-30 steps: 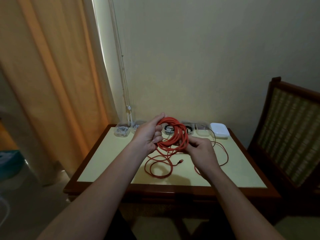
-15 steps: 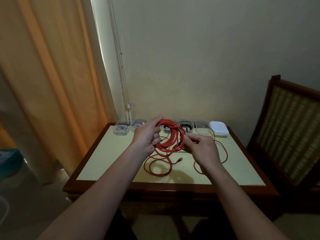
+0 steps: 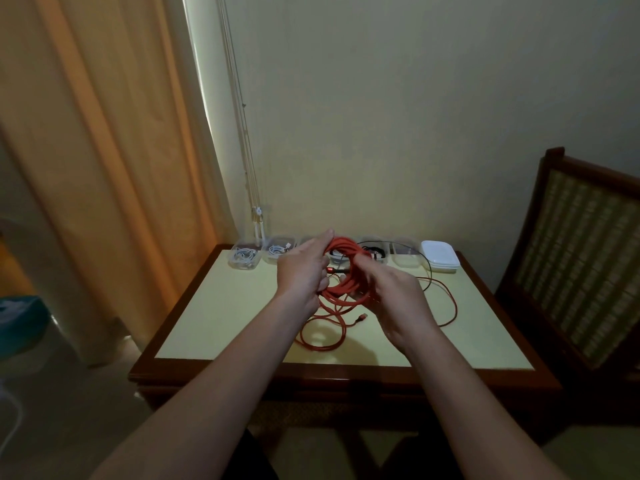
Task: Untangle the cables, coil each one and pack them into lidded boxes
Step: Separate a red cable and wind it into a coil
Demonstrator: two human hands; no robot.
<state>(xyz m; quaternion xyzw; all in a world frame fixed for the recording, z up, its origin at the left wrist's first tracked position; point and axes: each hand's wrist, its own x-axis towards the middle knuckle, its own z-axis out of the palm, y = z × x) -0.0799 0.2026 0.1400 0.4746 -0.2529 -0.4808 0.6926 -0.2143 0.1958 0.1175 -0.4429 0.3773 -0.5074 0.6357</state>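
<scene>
A long red cable (image 3: 341,291) is partly wound into a coil held above the middle of the table (image 3: 221,306). My left hand (image 3: 304,271) grips the coil's left side. My right hand (image 3: 394,299) holds its right side, fingers closed over the strands. Loose red loops trail onto the table below the coil, and one strand runs off to the right. A thin black cable (image 3: 427,271) arcs behind my right hand. Clear boxes (image 3: 244,261) line the far edge; two at the left hold coiled white cables. A stack of white lids (image 3: 440,259) lies at the far right.
A wooden chair (image 3: 585,251) with a woven back stands close to the table's right side. An orange curtain (image 3: 104,150) hangs at the left, with blind cords beside it. The wall is right behind the table. A teal object (image 3: 17,320) sits on the floor at far left.
My right hand has shifted slightly down and along the coil's right side. The coil stays in both hands. The view has tilted a little.
</scene>
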